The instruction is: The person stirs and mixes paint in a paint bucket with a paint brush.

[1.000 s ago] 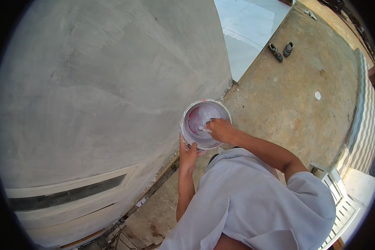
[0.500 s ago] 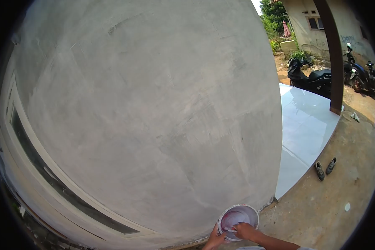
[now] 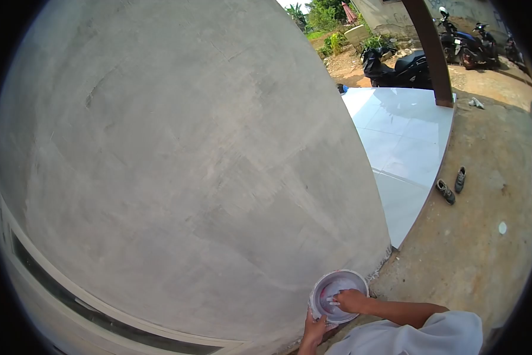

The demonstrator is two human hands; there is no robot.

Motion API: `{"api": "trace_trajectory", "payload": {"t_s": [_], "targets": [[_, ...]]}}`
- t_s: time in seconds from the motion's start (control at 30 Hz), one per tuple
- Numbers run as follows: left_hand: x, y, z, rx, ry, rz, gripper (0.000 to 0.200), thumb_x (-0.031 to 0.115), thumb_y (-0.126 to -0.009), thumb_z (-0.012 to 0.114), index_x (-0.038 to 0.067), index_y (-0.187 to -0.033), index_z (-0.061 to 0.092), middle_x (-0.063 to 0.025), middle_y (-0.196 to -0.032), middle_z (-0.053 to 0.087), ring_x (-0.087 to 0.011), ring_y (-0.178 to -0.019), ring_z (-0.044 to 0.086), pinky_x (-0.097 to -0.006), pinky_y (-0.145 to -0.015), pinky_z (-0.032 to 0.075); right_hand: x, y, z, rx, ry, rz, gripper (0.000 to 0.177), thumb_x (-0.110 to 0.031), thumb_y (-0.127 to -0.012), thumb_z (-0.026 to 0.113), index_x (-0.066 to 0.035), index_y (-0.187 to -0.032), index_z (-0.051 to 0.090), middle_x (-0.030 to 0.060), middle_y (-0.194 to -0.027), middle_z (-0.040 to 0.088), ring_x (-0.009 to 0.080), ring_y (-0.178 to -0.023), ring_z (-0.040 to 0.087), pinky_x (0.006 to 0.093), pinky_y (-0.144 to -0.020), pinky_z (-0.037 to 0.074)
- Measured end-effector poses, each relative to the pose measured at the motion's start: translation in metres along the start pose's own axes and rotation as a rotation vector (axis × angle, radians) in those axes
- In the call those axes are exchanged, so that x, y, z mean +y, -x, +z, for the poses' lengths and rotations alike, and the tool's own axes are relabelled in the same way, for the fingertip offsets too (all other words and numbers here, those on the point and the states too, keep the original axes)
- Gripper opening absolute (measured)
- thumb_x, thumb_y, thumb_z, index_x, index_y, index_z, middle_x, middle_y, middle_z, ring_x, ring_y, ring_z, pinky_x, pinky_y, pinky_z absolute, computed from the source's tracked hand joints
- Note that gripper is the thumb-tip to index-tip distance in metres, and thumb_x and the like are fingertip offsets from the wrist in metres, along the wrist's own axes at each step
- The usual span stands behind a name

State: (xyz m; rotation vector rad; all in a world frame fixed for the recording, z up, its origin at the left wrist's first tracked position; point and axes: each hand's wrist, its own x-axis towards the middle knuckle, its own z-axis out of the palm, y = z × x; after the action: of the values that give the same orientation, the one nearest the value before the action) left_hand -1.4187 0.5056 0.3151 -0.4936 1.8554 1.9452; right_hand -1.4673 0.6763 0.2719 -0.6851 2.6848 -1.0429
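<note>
A round pale bucket (image 3: 365, 279) with a pinkish-white coating inside stands or is held at the foot of the grey wall, its mouth facing me. My left hand (image 3: 314, 329) grips its near left side, thumb toward the rim. My right hand (image 3: 351, 301) reaches over the bucket with fingers closed and pointing into it. Something whitish shows at those fingertips; whether it is a tool or wet material on the fingers is too small to tell. The bucket's underside is hidden.
The grey plastered wall (image 3: 183, 154) fills most of the view, with a framed window (image 3: 118, 324) at lower left. On the right are white floor tiles (image 3: 405, 148), a brown post (image 3: 430, 53), a pair of shoes (image 3: 451, 186) on the concrete (image 3: 485, 266), and parked motorbikes (image 3: 399, 70).
My view has shifted right and down, so the wall and tiles sit further left and higher. My right hand has moved slightly within the bucket; my left hand stays on its side.
</note>
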Motion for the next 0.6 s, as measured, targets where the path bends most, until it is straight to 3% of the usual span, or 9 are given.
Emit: {"api": "trace_trajectory", "payload": {"t_s": [0.17, 0.4, 0.47, 0.53, 0.6], "targets": [[-0.004, -0.008, -0.008, -0.008, -0.040, 0.008, 0.064, -0.007, -0.091, 0.040, 0.018, -0.144, 0.015, -0.0156, -0.136, 0.037, -0.0326, -0.109, 0.056, -0.0442, -0.076, 0.061, -0.003, 0.014, 0.001, -0.133, -0.036, -0.001, 0.029, -0.013, -0.078, 0.055, -0.004, -0.103, 0.065, 0.0227, -0.096, 0.065, 0.0363, -0.093, 0.063, 0.0453, -0.084, 0.049], [-0.016, -0.011, -0.015, -0.018, 0.004, 0.003, 0.069, -0.006, -0.090, 0.043, 0.020, -0.145, 0.011, -0.0158, -0.137, 0.035, -0.0351, -0.110, 0.055, -0.0460, -0.076, 0.061, 0.018, -0.001, -0.014, 0.062, 0.026, 0.118, 0.019, -0.020, -0.083, 0.059, -0.005, -0.093, 0.067, 0.0213, -0.084, 0.065, 0.0371, -0.083, 0.065, 0.0464, -0.074, 0.052], [-0.007, -0.001, -0.007, -0.017, 0.034, 0.077, 0.065, -0.006, -0.088, 0.050, 0.009, -0.140, 0.016, -0.0186, -0.133, 0.036, -0.0343, -0.112, 0.051, -0.0491, -0.077, 0.060, 0.012, -0.010, -0.027, 0.110, 0.063, 0.134, 0.020, -0.021, -0.084, 0.058, -0.005, -0.092, 0.067, 0.0212, -0.083, 0.065, 0.0370, -0.082, 0.065, 0.0466, -0.072, 0.052], [-0.006, -0.007, -0.005, -0.013, 0.061, 0.094, 0.064, -0.006, -0.088, 0.051, 0.008, -0.140, 0.016, -0.0187, -0.132, 0.036, -0.0342, -0.111, 0.051, -0.0489, -0.077, 0.060, 0.014, -0.014, -0.019, 0.163, 0.082, 0.082, 0.022, -0.022, -0.083, 0.058, -0.004, -0.092, 0.067, 0.0215, -0.087, 0.066, 0.0373, -0.083, 0.065, 0.0471, -0.076, 0.051], [0.000, -0.015, 0.002, -0.020, 0.093, 0.098, 0.063, -0.005, -0.088, 0.051, 0.008, -0.139, 0.016, -0.0187, -0.132, 0.036, -0.0341, -0.111, 0.051, -0.0488, -0.076, 0.060, 0.020, -0.020, -0.001, 0.055, 0.156, 0.070, 0.023, -0.022, -0.084, 0.057, -0.005, -0.095, 0.068, 0.0232, -0.089, 0.065, 0.0376, -0.085, 0.065, 0.0462, -0.077, 0.052]]}}
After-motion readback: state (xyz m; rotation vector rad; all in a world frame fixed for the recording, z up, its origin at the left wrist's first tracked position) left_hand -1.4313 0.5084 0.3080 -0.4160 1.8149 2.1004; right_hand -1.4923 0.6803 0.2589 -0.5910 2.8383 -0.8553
